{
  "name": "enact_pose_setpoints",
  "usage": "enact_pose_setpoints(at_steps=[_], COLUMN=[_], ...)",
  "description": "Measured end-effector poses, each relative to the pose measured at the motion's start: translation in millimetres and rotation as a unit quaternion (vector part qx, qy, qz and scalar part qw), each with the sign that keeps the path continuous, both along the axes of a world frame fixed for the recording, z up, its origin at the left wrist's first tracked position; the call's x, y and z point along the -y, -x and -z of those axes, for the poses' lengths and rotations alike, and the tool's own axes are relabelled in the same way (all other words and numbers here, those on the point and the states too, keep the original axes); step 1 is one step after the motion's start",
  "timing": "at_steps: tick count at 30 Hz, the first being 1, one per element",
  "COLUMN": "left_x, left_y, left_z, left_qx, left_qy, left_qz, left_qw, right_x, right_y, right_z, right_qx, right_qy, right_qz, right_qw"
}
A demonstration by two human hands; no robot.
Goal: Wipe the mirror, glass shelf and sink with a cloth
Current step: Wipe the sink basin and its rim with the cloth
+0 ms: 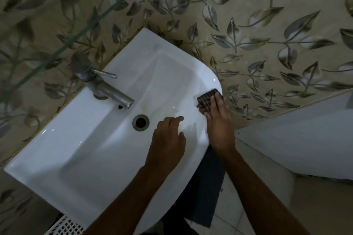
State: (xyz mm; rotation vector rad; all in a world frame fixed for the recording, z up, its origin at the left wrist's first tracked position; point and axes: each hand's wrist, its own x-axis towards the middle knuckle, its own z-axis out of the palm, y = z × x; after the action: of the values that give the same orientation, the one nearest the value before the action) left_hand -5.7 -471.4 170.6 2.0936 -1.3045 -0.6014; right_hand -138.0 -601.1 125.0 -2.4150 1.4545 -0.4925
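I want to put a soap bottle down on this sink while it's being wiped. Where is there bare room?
The flat ledge of the sink left of the tap is bare, as is the corner ledge behind the basin. The front right rim is crowded: the right hand presses the cloth there, and the left hand rests beside it.

Head view, steeply downward, close over sink (80, 150).

Right hand (219, 120) presses cloth (205, 101) on sink (76, 149) rim — left hand (168, 139) rests inside.
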Motion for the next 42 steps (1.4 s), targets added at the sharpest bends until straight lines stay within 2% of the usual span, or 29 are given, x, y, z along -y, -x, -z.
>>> enact_pose_setpoints(at_steps=[2,6,12,16,18,23,25,27,30,34,36,40,42], left_x=[2,10,36,29,21,14,11,9,6,2,-1,-13,-17], left_y=[-4,-15,-44,-53,-62,-86,-92,-95,-99,-98,-98,-106,-109], left_z=[2,5,9,12,19,18,14,11,7,5,2,0,2], left_qx=[-0.006,-0.011,-0.025,-0.029,-0.033,-0.121,-0.142,-0.128,-0.11,-0.101,-0.082,-0.069,-0.063], left_qy=[0.018,0.038,-0.021,-0.013,-0.019,-0.056,-0.026,-0.001,0.01,-0.002,0.0,0.025,0.033], left_qz=[-0.017,-0.037,-0.099,-0.115,-0.13,-0.229,-0.261,-0.278,-0.305,-0.372,-0.375,-0.369,-0.376], left_qw=[1.0,0.999,0.995,0.993,0.991,0.964,0.955,0.952,0.946,0.923,0.923,0.927,0.924], right_x=[33,95,135,153,154,140,129,111,67,43,65,115,110], right_y=[-10,-36,-108,-162,-186,-251,-270,-276,-267,-252,-254,-255,-262], right_z=[-2,1,13,15,9,-4,-3,2,3,6,7,-4,-6], right_qx=[-0.045,-0.084,-0.063,-0.08,-0.055,0.011,0.033,0.063,0.128,0.093,0.097,0.113,0.11], right_qy=[0.041,0.098,0.183,0.178,0.159,0.101,0.081,0.077,0.069,0.088,0.106,0.042,0.039], right_qz=[-0.008,-0.1,-0.199,-0.257,-0.249,-0.287,-0.294,-0.297,-0.377,-0.488,-0.472,-0.27,-0.223], right_qw=[0.998,0.987,0.961,0.947,0.954,0.952,0.952,0.95,0.915,0.864,0.87,0.955,0.968])
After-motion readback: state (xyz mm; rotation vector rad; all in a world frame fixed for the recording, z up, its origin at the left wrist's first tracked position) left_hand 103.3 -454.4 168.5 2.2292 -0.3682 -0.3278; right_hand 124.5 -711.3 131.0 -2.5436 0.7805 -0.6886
